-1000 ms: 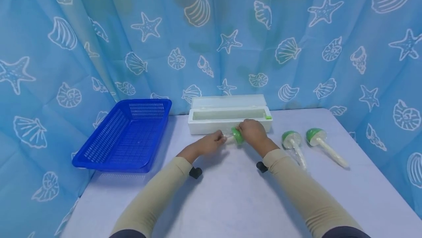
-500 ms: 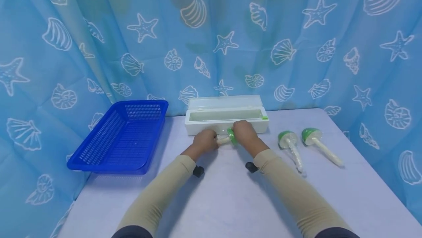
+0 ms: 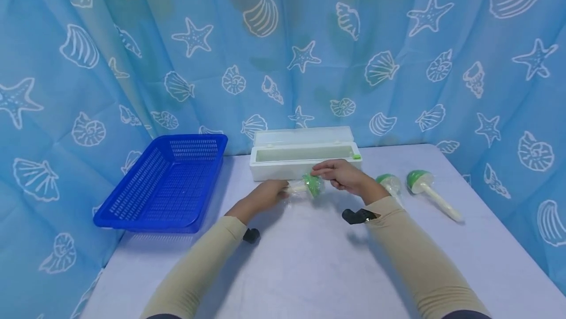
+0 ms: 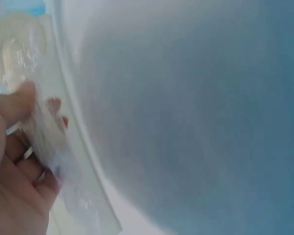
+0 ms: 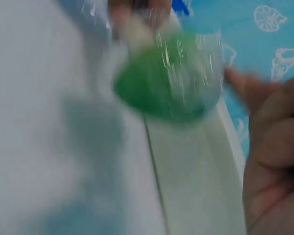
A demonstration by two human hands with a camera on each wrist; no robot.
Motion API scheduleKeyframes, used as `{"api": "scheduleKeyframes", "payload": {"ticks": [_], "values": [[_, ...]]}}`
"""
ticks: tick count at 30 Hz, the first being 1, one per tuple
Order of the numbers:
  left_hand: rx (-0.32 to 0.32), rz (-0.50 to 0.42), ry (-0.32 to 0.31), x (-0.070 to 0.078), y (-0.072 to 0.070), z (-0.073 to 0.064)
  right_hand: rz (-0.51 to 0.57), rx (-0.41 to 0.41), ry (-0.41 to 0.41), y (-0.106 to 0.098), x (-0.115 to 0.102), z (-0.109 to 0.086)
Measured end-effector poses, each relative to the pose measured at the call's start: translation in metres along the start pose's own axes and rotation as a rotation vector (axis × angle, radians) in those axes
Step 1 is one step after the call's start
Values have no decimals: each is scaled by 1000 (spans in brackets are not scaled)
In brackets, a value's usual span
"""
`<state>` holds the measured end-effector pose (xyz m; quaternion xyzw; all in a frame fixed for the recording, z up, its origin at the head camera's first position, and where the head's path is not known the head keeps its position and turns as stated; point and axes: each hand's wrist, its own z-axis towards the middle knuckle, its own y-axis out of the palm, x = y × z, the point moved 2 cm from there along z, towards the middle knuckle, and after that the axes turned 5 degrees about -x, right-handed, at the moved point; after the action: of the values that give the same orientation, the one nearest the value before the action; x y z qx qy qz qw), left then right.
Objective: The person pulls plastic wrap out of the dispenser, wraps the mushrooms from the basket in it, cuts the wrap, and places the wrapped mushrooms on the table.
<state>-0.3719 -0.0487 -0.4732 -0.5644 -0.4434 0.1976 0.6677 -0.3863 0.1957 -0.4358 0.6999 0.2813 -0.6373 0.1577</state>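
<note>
My left hand [image 3: 267,195] grips the pale stem of a mushroom-shaped thing [image 3: 313,185] with a green domed cap, loosely wrapped in clear film. In the left wrist view the thumb and curled fingers close round the film-covered stem [image 4: 49,129]. My right hand [image 3: 342,176] is at the cap end with its index finger stretched out. The right wrist view has a fingertip right at the edge of the clear film [image 5: 208,63] on the green cap [image 5: 154,85]. Both hands work close in front of a long white box [image 3: 305,154] with its lid raised.
A blue perforated basket [image 3: 208,188] stands at the left of the white-covered table [image 3: 300,270]. To the right lie two similar mushroom-shaped things, one partly behind the right forearm [image 3: 389,184] and one farther right [image 3: 435,196]. A blue shell-print curtain [image 3: 283,63] hangs behind.
My right hand has loosened from the cap, its fingers straightening and shifting slightly right. The left hand keeps the stem. The film round the cap now shows looser.
</note>
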Motion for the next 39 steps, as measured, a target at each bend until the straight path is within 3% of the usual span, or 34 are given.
{"api": "scheduleKeyframes", "payload": {"ticks": [2, 4, 9, 12, 14, 18, 21, 24, 28, 33, 36, 39], "values": [[-10, -64, 35, 1, -4, -6, -112, -50, -56, -4, -3, -9], [-25, -133, 77, 2, -6, -10, -245, -33, -115, -4, -6, -16], [-49, -271, 149, 10, -9, -15, -514, 162, -297, 13, -6, -25], [-55, -360, 175, 19, -8, -15, -496, 272, -411, 25, -1, -22], [-57, -394, 196, 27, -8, -14, -407, 345, -473, 32, 3, -20], [-70, -417, 198, 38, -7, -14, -255, 484, -514, 42, 8, -15], [-102, -381, 159, 43, -5, -15, -297, 551, -468, 47, 9, -15], [-116, -286, 139, 48, -3, -17, -390, 591, -445, 49, 7, -16], [-78, -220, 106, 56, -5, -16, -415, 614, -475, 46, 0, -15], [-8, -211, 35, 62, -7, -12, -333, 512, -485, 42, -6, -14], [63, -101, 11, 62, -7, -10, -241, 421, -469, 42, -8, -16], [130, 15, 7, 64, -5, -10, -110, 377, -510, 43, -9, -15]]}}
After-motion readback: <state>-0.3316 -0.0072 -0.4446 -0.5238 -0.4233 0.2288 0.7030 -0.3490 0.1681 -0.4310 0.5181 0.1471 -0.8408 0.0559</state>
